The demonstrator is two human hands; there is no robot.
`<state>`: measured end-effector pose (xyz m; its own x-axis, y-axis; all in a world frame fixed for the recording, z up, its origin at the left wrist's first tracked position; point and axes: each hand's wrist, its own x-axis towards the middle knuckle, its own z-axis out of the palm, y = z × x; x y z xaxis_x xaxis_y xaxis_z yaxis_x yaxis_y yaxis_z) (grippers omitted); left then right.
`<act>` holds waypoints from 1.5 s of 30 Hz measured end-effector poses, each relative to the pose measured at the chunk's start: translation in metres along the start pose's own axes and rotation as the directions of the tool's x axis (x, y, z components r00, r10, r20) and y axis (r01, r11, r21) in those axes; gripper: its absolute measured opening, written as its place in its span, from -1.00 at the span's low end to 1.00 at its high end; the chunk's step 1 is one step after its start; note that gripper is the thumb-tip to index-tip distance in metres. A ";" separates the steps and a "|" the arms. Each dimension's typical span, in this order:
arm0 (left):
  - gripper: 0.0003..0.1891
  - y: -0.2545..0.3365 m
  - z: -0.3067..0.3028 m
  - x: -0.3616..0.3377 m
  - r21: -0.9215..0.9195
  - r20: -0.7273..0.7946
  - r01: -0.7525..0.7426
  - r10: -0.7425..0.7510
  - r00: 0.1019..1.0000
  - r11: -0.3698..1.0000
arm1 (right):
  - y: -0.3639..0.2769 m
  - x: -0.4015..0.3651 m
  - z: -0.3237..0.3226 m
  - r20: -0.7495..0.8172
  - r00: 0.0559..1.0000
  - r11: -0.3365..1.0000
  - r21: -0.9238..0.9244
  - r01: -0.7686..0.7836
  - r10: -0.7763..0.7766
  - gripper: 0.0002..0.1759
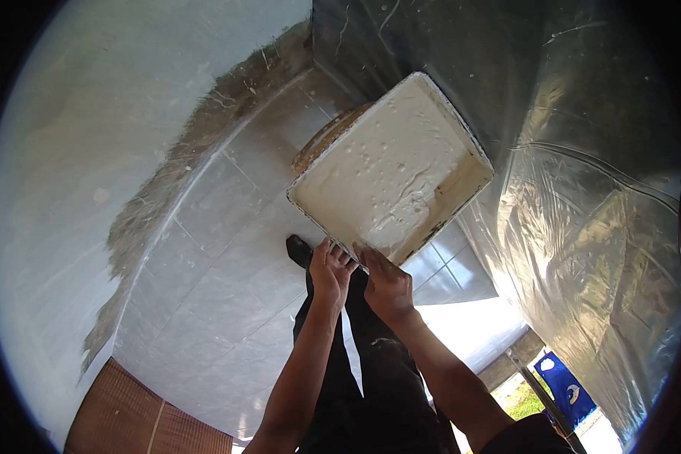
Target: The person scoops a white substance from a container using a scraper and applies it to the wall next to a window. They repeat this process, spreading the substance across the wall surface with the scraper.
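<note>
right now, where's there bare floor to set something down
The widest free patch is the tiled floor between the wall on the left and the shoe. A smaller one shows between the tray and the plastic sheet. It is crowded at the tray's near edge, with the left hand and right hand there.

The left hand (pixel 331 274) and right hand (pixel 390 287) are bare, as are the forearms (pixel 299 378). A dark sleeve (pixel 526 436) shows well behind the right hand. Black trousers (pixel 382 378), marked by a pale smear (pixel 387 345), extend below both hands; a black, round-toed shoe (pixel 298 250) shows just left of the left hand.
</note>
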<state>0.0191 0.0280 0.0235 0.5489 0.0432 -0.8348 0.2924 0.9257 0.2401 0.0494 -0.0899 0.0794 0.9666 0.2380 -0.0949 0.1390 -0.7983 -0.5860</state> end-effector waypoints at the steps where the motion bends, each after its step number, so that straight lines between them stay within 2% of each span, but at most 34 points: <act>1: -0.47 0.000 0.000 0.001 0.007 0.011 0.009 -0.009 1.000 1.000 | 0.000 0.007 -0.002 0.003 0.999 0.999 0.012 0.034 -0.034 -0.45; 2: -0.46 0.000 -0.001 0.000 0.010 0.016 0.015 -0.016 1.000 1.000 | 0.001 0.016 -0.004 0.013 0.997 0.997 0.027 0.071 -0.071 -0.44; 4: -0.45 0.003 -0.004 -0.003 0.027 0.016 0.030 -0.030 0.999 0.999 | 0.010 0.048 -0.002 -0.163 0.986 1.000 0.020 0.023 -0.020 -0.44; 6: -0.45 0.005 -0.005 -0.002 0.001 0.046 0.035 -0.035 0.998 0.999 | 0.007 0.060 0.012 -0.041 0.995 0.995 -0.019 0.095 -0.096 -0.46; 9: -0.48 0.005 -0.005 -0.002 -0.019 0.062 0.035 -0.034 0.998 0.999 | 0.008 0.087 0.014 -0.049 0.997 0.995 -0.074 0.062 -0.066 -0.49; 10: -0.48 0.006 -0.008 -0.002 -0.024 0.052 0.028 -0.027 0.998 0.999 | -0.002 0.104 0.006 -0.116 0.993 0.998 -0.052 -0.022 0.016 -0.52; 12: -0.53 0.005 -0.010 -0.002 -0.041 0.059 0.033 -0.030 0.998 0.999 | -0.011 0.105 0.025 -0.074 0.989 0.992 0.027 0.127 -0.124 -0.51; 13: -0.53 0.006 -0.007 -0.001 -0.043 0.070 0.032 -0.029 0.997 0.999 | -0.019 0.103 0.030 0.041 0.983 0.983 -0.043 0.179 -0.177 -0.52; 14: -0.55 0.008 -0.005 -0.002 -0.037 0.068 0.039 -0.037 0.997 0.999 | -0.022 0.104 0.031 0.117 0.984 0.988 -0.051 0.145 -0.138 -0.53; 17: -0.56 0.008 -0.013 -0.002 -0.054 0.060 0.039 -0.035 0.998 0.998 | -0.030 0.121 0.032 -0.098 0.993 0.998 0.026 0.064 -0.061 -0.57; 18: -0.56 0.009 -0.013 -0.002 -0.058 0.081 0.043 -0.038 0.996 0.997 | -0.034 0.117 0.035 -0.097 0.994 0.998 0.027 0.061 -0.058 -0.57; 20: -0.56 0.011 -0.013 -0.001 -0.042 0.084 0.047 -0.043 0.996 0.998 | -0.042 0.112 0.041 0.123 0.977 0.985 -0.001 0.175 -0.173 -0.60; 21: -0.57 0.011 -0.013 -0.001 -0.035 0.080 0.052 -0.049 0.996 0.998 | -0.039 0.118 0.043 0.065 0.991 0.993 -0.013 0.115 -0.114 -0.61; 22: -0.57 0.011 -0.013 -0.001 -0.041 0.079 0.051 -0.048 0.996 0.998 | -0.036 0.124 0.042 -0.065 0.995 0.997 0.012 0.079 -0.078 -0.62; 24: -0.56 0.012 -0.014 -0.002 -0.056 0.060 0.061 -0.058 0.997 0.997 | -0.038 0.120 0.042 -0.101 0.987 0.989 0.072 0.132 -0.124 -0.64; 25: -0.56 0.012 -0.014 -0.001 -0.057 0.068 0.065 -0.061 0.996 0.996 | -0.036 0.116 0.040 -0.106 0.986 0.989 0.065 0.133 -0.126 -0.64; 27: -0.55 0.011 -0.015 0.000 -0.054 0.064 0.062 -0.059 0.996 0.997 | -0.027 0.103 0.032 0.069 0.977 0.979 0.004 0.202 -0.202 -0.64; 28: -0.55 0.010 -0.015 0.000 -0.060 0.067 0.068 -0.064 0.996 0.996 | -0.020 0.108 0.022 0.011 0.993 0.992 -0.032 0.121 -0.121 -0.62; 30: -0.39 0.011 -0.015 -0.001 -0.029 0.075 0.066 -0.064 0.995 0.997 | 0.012 0.114 0.006 -0.176 0.984 0.999 -0.041 0.023 -0.030 -0.59; 32: -0.41 0.010 -0.014 0.000 -0.044 0.069 0.072 -0.069 0.995 0.996 | 0.048 0.113 -0.009 -0.238 0.967 0.989 -0.097 -0.115 0.089 -0.59; 34: -0.53 0.012 -0.012 0.000 -0.027 0.035 0.049 -0.048 0.998 0.998 | 0.057 0.111 -0.021 -0.292 0.951 0.985 -0.101 -0.138 0.103 -0.60; 35: -0.52 0.011 -0.012 0.001 -0.030 0.035 0.051 -0.050 0.998 0.998 | 0.060 0.107 -0.024 -0.341 0.932 0.981 -0.097 -0.166 0.124 -0.60; 36: -0.52 0.010 -0.013 0.002 -0.028 0.033 0.054 -0.053 0.998 0.998 | 0.058 0.102 -0.024 -0.340 0.932 0.981 -0.097 -0.170 0.128 -0.60; 38: -0.51 0.008 -0.014 0.005 -0.021 0.051 0.035 -0.034 0.998 0.999 | 0.052 0.091 -0.017 -0.152 0.986 0.990 -0.131 0.055 -0.075 -0.67; 39: -0.51 0.009 -0.011 0.006 -0.017 0.055 0.035 -0.034 0.998 0.999 | 0.046 0.088 -0.020 -0.059 0.996 0.994 -0.092 0.057 -0.062 -0.67; 40: -0.50 0.010 -0.008 0.006 -0.004 0.038 0.037 -0.037 0.999 0.999 | 0.048 0.093 -0.025 -0.061 0.996 0.994 -0.091 0.055 -0.061 -0.67; 42: -0.49 0.007 -0.011 0.005 0.010 0.007 0.039 -0.039 0.999 0.999 | 0.061 0.109 -0.035 -0.224 0.975 1.000 -0.027 -0.014 0.008 -0.56; 43: -0.48 0.004 -0.014 0.005 0.009 0.015 0.024 -0.025 1.000 1.000 | 0.069 0.115 -0.037 -0.291 0.953 0.995 -0.029 -0.100 0.087 -0.55; 44: -0.48 0.002 -0.014 0.007 0.008 0.030 0.008 -0.008 1.000 1.000 | 0.071 0.109 -0.037 -0.295 0.951 0.994 -0.026 -0.107 0.094 -0.55; 45: -0.48 0.002 -0.010 0.006 0.016 0.040 0.007 -0.008 0.999 1.000 | 0.071 0.105 -0.036 -0.199 0.980 0.996 -0.093 -0.018 -0.001 -0.57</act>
<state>0.0155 0.0338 0.0138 0.5774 0.0210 -0.8162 0.3086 0.9199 0.2419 0.1682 -0.1412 0.0568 0.9900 0.1237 0.0673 0.1407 -0.8503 -0.5071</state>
